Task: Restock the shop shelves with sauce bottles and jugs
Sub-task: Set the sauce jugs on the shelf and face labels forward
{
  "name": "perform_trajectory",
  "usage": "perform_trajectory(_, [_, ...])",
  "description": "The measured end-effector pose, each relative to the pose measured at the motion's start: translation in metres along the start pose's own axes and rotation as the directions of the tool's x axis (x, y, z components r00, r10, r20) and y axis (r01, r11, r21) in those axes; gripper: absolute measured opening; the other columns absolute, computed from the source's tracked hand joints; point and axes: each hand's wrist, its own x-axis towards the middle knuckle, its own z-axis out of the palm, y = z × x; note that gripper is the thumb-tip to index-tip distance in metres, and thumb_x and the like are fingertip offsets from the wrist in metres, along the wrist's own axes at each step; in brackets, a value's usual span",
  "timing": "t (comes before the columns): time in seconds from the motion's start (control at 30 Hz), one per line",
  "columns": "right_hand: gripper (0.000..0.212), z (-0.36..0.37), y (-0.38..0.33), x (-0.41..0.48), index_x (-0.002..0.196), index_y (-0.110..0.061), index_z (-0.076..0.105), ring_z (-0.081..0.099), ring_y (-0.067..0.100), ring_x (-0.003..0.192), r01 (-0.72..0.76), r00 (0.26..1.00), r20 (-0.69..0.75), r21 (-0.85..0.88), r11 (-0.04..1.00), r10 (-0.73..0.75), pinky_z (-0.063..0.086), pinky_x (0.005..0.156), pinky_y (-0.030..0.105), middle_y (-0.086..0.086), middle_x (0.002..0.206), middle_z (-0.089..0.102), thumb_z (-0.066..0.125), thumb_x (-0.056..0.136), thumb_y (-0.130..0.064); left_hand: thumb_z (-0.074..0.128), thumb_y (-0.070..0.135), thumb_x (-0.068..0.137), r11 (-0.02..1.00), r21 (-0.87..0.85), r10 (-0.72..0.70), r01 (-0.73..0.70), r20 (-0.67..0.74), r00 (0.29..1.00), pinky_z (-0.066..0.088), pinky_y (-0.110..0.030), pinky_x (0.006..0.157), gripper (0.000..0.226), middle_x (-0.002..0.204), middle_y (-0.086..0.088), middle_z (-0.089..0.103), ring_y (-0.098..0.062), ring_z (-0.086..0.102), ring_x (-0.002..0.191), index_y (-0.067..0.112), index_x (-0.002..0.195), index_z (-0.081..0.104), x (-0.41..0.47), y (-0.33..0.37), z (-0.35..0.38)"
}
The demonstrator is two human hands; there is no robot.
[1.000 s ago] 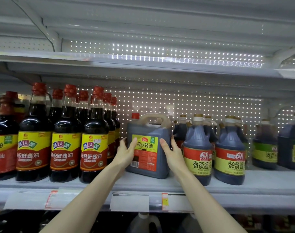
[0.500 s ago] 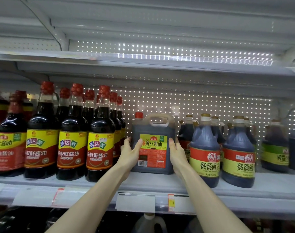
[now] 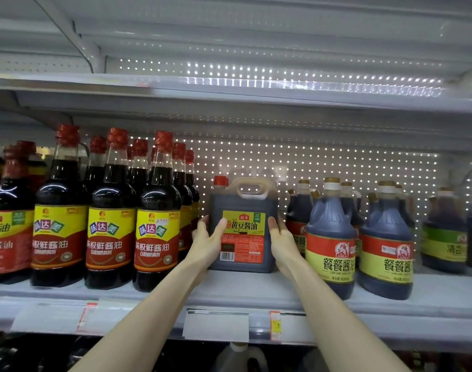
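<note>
a grey metal shelf (image 3: 256, 288) backed by a lit perforated panel (image 3: 310, 162), price tags (image 3: 216, 326) along its front edge; the soy sauce jug (image 3: 243, 210) sits upright mid-shelf, back from that edge, between red-capped bottles (image 3: 157, 224) leftward and blue-tinted bottles (image 3: 330, 237) rightward; left hand (image 3: 206, 244) and right hand (image 3: 283, 245) clasp its sides, thumbs at its front.
</note>
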Motion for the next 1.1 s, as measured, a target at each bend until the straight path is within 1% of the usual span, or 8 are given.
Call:
perform_trajectory(0.13, [0.05, 0.0, 0.003, 0.005, 0.149, -0.034, 0.025, 0.057, 0.028, 0.115, -0.011, 1.0, -0.016, -0.029, 1.0, 0.01, 0.046, 0.1, 0.048, 0.007, 0.131, 0.057, 0.03, 0.102, -0.047, 0.05, 0.092, 0.048, 1.0, 0.009, -0.004, 0.004, -0.001, 1.0, 0.038, -0.054, 0.106, 0.105, 0.149, 0.002, 0.035, -0.023, 0.045, 0.13, 0.049, 0.139, 0.021, 0.002, -0.004, 0.0])
perform_trajectory(0.27, [0.047, 0.0, 0.001, 0.005, 0.15, -0.035, 0.025, 0.057, 0.026, 0.113, -0.006, 1.0, -0.012, -0.025, 1.0, 0.006, 0.047, 0.087, 0.037, 0.007, 0.132, 0.056, 0.028, 0.103, -0.044, 0.049, 0.099, 0.04, 0.999, 0.03, 0.01, -0.01, -0.012, 1.0, 0.038, -0.054, 0.105, 0.11, 0.147, 0.002, 0.038, -0.023, 0.044, 0.131, 0.051, 0.136, 0.024, 0.008, -0.011, -0.001])
perform_trajectory(0.43, [0.048, -0.001, 0.002, 0.006, 0.15, -0.033, 0.024, 0.056, 0.022, 0.106, -0.003, 1.0, -0.008, -0.029, 1.0, 0.003, 0.044, 0.082, 0.033, 0.007, 0.134, 0.055, 0.028, 0.103, -0.044, 0.049, 0.099, 0.04, 1.0, 0.023, 0.021, -0.021, -0.015, 1.0, 0.038, -0.053, 0.106, 0.105, 0.149, 0.001, 0.038, -0.023, 0.043, 0.133, 0.054, 0.133, 0.027, 0.012, -0.016, -0.001])
perform_trajectory(0.73, [0.049, 0.0, 0.003, 0.005, 0.151, -0.032, 0.022, 0.052, 0.028, 0.122, 0.014, 1.0, -0.009, -0.037, 0.999, -0.014, 0.042, 0.103, 0.042, 0.007, 0.137, 0.053, 0.028, 0.103, -0.043, 0.045, 0.09, 0.049, 0.996, 0.078, 0.048, -0.047, -0.01, 0.999, 0.036, -0.054, 0.108, 0.109, 0.151, -0.002, 0.033, -0.023, 0.041, 0.134, 0.042, 0.143, 0.021, 0.0, -0.005, -0.001])
perform_trajectory(0.87, [0.049, -0.002, -0.002, 0.001, 0.15, -0.029, 0.025, 0.051, 0.029, 0.123, 0.009, 1.0, -0.008, -0.085, 0.996, -0.01, 0.041, 0.105, 0.045, 0.007, 0.137, 0.053, 0.028, 0.103, -0.043, 0.046, 0.096, 0.044, 0.997, 0.077, 0.025, -0.023, -0.016, 1.0, 0.038, -0.052, 0.106, 0.111, 0.147, -0.003, 0.04, -0.025, 0.045, 0.13, 0.045, 0.139, 0.024, 0.004, -0.006, -0.004])
perform_trajectory(0.93, [0.048, -0.003, -0.004, -0.004, 0.15, -0.028, 0.026, 0.053, 0.027, 0.12, 0.026, 1.0, -0.006, -0.105, 0.994, -0.027, 0.043, 0.104, 0.045, 0.007, 0.135, 0.054, 0.03, 0.104, -0.04, 0.048, 0.087, 0.056, 0.997, 0.072, 0.02, -0.018, -0.02, 1.0, 0.039, -0.051, 0.107, 0.103, 0.145, -0.004, 0.042, -0.024, 0.045, 0.13, 0.037, 0.143, 0.024, -0.003, 0.002, -0.004])
perform_trajectory(1.03, [0.047, -0.004, -0.005, -0.018, 0.149, -0.027, 0.027, 0.056, 0.022, 0.112, 0.055, 0.998, 0.001, -0.121, 0.991, -0.056, 0.047, 0.099, 0.043, 0.006, 0.134, 0.054, 0.034, 0.104, -0.035, 0.048, 0.059, 0.09, 0.997, 0.069, 0.047, -0.045, -0.035, 0.998, 0.043, -0.045, 0.104, 0.071, 0.145, -0.005, 0.039, -0.024, 0.047, 0.127, 0.023, 0.147, 0.026, -0.016, 0.011, -0.003])
perform_trajectory(1.1, [0.048, -0.005, -0.007, -0.027, 0.148, -0.025, 0.03, 0.056, 0.022, 0.114, 0.068, 0.998, 0.007, -0.129, 0.989, -0.068, 0.047, 0.1, 0.045, 0.006, 0.134, 0.055, 0.038, 0.103, -0.036, 0.047, 0.051, 0.094, 0.994, 0.09, 0.062, -0.058, -0.04, 0.997, 0.045, -0.044, 0.102, 0.063, 0.145, -0.007, 0.04, -0.023, 0.049, 0.124, 0.02, 0.146, 0.028, -0.022, 0.013, -0.003])
